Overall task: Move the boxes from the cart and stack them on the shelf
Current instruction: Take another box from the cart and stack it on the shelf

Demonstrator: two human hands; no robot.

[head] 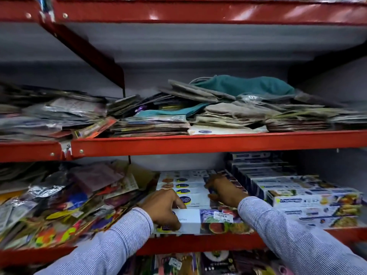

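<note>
A long white box with food pictures and a price sticker (210,220) lies at the front of the lower red shelf (198,244). My left hand (164,209) grips its left end, fingers curled over the top. My right hand (224,190) rests on the row of matching white boxes (184,185) stacked behind it, fingers closed on the right end of one box. The cart is out of view.
Blue-and-white boxes (309,199) are stacked at the right of the same shelf. Loose colourful packets (59,205) pile up at the left. The shelf above (198,143) carries folded bags and packets (228,108). More packets show below.
</note>
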